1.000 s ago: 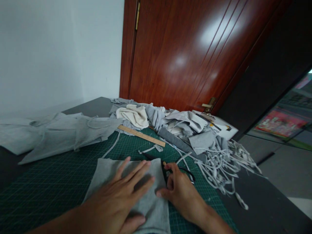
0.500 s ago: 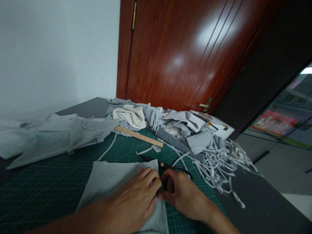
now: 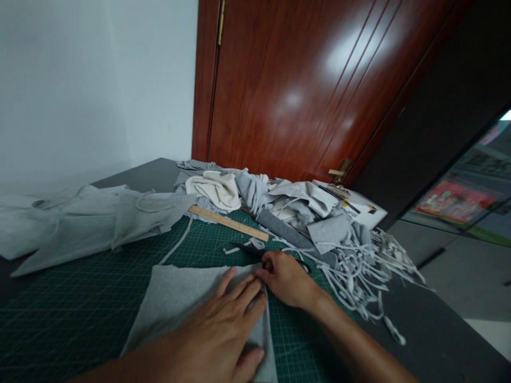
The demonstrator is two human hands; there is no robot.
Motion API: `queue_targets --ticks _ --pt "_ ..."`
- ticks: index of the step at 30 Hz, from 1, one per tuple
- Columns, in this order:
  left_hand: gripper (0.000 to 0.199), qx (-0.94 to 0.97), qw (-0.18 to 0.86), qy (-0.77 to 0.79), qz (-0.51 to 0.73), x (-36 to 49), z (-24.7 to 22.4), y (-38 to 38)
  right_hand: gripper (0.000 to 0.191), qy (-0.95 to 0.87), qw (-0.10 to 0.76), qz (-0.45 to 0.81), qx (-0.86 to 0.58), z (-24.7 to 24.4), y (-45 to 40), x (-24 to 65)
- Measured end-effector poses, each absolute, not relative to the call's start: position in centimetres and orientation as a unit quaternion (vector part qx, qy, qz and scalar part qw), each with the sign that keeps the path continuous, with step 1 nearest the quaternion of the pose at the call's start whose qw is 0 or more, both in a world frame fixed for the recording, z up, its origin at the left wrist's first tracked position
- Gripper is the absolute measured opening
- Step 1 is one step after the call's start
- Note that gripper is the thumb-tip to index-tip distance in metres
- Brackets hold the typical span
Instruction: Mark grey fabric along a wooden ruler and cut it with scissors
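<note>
A piece of grey fabric (image 3: 175, 290) lies on the green cutting mat (image 3: 80, 308) in front of me. My left hand (image 3: 223, 330) rests flat on its right half, fingers spread. At the upper right corner, my right hand (image 3: 287, 279) is closed with thumb and fingers pinched on the fabric's edge; the fingertips are partly hidden. Black scissors (image 3: 249, 251) lie just beyond, their pivot covered by my right hand. A thin grey fabric strip (image 3: 255, 243) is beside the blades.
Farther back is a wooden ruler (image 3: 227, 222). Grey fabric pieces (image 3: 91, 213) cover the left side. A heap of cloth scraps (image 3: 215, 189) runs along the back, with tangled fabric strips (image 3: 355, 276) at right. Behind stands a brown door (image 3: 279, 80).
My right hand has moved up along the fabric's right edge to its far corner, now covering part of the scissors. My left hand's fingers have spread and shifted slightly on the fabric.
</note>
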State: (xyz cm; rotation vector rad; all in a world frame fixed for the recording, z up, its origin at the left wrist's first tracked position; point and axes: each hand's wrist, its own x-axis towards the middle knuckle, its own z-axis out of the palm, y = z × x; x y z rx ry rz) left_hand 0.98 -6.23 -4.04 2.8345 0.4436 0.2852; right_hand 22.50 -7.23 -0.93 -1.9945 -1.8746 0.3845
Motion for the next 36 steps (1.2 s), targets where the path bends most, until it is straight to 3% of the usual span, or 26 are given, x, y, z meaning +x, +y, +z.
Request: queue_targets --ticks 17,26,36 --pt "0.073 0.973 0.135 0.165 0.09 0.9 -3.7 -6.3 0.004 -0.681 0.225 0.246 -0.651 -1.0 -6.2 24.0" --pt "0.087 0.964 0.146 0.203 0.089 0.7 -3.9 -6.3 0.027 -0.615 0.304 0.274 -0.674 -2.2 -6.4 23.8" --pt "0.087 0.961 0.151 0.233 0.003 1.6 -2.0 -6.5 0.017 -0.553 0.37 0.394 -0.634 -3.6 -7.2 23.3"
